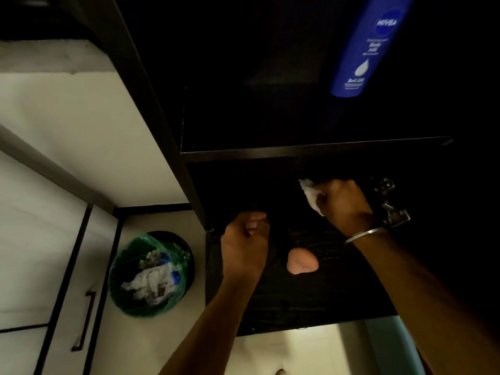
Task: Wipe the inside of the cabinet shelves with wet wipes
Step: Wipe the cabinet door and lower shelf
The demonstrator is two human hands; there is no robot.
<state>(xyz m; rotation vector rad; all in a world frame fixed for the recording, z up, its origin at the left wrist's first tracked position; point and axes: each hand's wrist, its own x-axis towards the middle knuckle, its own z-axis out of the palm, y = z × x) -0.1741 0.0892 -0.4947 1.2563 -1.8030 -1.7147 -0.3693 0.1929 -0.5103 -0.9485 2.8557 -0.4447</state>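
The dark cabinet fills the view, with an upper shelf edge (311,151) and a lower black shelf (311,301) beneath it. My right hand (343,203), a metal bangle on its wrist, grips a crumpled white wet wipe (308,193) deep in the lower compartment, against its dark back area. My left hand (247,246) sits near the compartment's left front corner with fingers curled into a fist; I see nothing in it. A pink rounded object (301,261) lies on the lower shelf between my arms.
A blue Nivea lotion bottle (365,47) stands on the upper shelf at the right. A metal door hinge (389,204) sits just right of my right hand. On the floor at the left stands a bin with a green liner (130,301), holding used wipes. White cupboards (40,253) are at far left.
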